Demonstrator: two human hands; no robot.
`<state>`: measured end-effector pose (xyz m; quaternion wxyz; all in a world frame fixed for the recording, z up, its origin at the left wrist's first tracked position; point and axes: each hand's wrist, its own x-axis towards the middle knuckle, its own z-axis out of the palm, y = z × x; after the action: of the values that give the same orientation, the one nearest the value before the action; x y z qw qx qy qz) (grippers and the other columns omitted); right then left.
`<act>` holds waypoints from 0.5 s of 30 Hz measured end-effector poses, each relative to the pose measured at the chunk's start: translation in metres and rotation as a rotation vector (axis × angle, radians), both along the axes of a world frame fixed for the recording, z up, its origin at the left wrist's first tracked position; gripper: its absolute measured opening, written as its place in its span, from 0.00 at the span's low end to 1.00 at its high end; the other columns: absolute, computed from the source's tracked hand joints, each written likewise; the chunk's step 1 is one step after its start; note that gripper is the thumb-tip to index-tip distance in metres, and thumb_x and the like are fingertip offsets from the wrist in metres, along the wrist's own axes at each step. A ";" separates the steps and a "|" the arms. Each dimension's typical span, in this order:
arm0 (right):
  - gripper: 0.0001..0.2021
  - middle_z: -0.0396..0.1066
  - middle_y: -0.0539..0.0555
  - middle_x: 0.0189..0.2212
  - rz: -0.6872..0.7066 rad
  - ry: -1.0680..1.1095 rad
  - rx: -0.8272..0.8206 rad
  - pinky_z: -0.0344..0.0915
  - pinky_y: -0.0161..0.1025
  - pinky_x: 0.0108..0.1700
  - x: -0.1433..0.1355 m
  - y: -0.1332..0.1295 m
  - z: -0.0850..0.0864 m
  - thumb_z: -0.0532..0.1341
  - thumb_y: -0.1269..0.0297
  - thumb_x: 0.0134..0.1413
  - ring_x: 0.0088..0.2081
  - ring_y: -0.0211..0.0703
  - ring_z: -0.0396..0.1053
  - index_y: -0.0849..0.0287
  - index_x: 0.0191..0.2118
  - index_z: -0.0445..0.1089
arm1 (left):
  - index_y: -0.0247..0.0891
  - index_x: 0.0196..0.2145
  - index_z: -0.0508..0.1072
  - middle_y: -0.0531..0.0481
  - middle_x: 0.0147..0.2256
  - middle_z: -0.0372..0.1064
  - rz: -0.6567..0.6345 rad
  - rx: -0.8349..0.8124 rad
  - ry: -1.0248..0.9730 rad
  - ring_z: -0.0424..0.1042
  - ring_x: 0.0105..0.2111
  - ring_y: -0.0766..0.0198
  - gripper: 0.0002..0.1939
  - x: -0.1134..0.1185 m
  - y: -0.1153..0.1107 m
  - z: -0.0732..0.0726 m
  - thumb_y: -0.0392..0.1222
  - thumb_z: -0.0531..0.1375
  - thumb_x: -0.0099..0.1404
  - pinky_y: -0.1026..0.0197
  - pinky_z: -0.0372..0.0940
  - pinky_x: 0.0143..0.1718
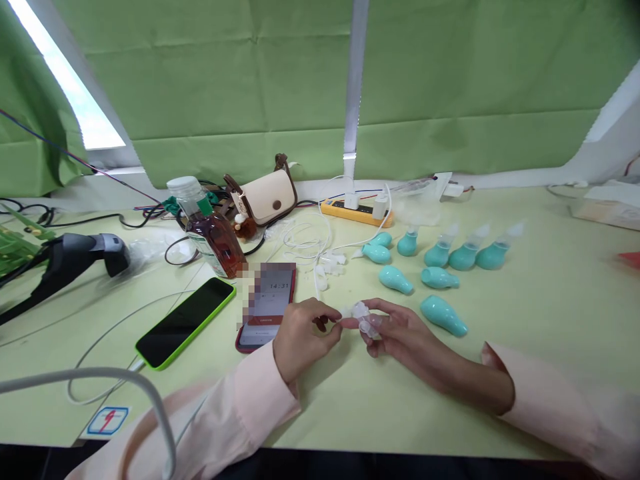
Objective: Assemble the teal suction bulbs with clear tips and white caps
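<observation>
Over the front middle of the table, my right hand (395, 333) holds a small cluster of translucent plastic pieces (367, 319) between thumb and fingers. My left hand (307, 333) meets it from the left, thumb and forefinger pinched at a whitish translucent tip beside the cluster; its exact shape is blurred. Beyond my right hand lie loose teal squeeze bulbs (443, 315), on their sides. Farther back, several teal bulbs fitted with clear nozzles (464, 255) stand in a row. More loose translucent pieces (331, 262) lie behind my hands.
Left of my hands are a phone with a lit screen (270, 300), a green-cased phone (187, 323) and an amber bottle (215, 237). Behind them sit a cream handbag (270, 197) and a yellow power strip (355, 212) with white cables. A grey tube (125, 375) crosses my left sleeve.
</observation>
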<state>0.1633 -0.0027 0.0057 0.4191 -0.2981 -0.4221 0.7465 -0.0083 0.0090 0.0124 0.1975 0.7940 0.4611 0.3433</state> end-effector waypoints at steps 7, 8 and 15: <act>0.06 0.63 0.49 0.27 0.041 0.142 -0.175 0.60 0.31 0.28 0.001 -0.004 -0.007 0.61 0.68 0.45 0.25 0.30 0.59 0.59 0.30 0.62 | 0.34 0.25 0.73 0.48 0.26 0.72 0.023 -0.257 -0.606 0.71 0.28 0.63 0.03 0.005 -0.010 0.005 0.32 0.61 0.48 0.65 0.67 0.28; 0.07 0.62 0.48 0.27 0.051 0.148 -0.189 0.61 0.31 0.29 0.000 -0.003 -0.007 0.61 0.68 0.44 0.26 0.30 0.60 0.59 0.31 0.62 | 0.34 0.26 0.74 0.48 0.27 0.73 0.033 -0.303 -0.633 0.71 0.28 0.63 0.04 0.005 -0.011 0.004 0.32 0.62 0.48 0.66 0.67 0.28; 0.10 0.65 0.54 0.34 0.142 0.122 -0.171 0.63 0.39 0.38 -0.001 -0.004 -0.007 0.59 0.65 0.48 0.34 0.37 0.66 0.63 0.37 0.63 | 0.35 0.27 0.76 0.47 0.27 0.73 -0.056 -0.195 -0.559 0.71 0.27 0.63 0.05 0.005 -0.015 -0.003 0.32 0.63 0.48 0.62 0.67 0.29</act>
<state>0.1619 -0.0065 -0.0009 0.3630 -0.2561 -0.3505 0.8245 -0.0033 -0.0060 0.0092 0.4016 0.6583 0.3975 0.4974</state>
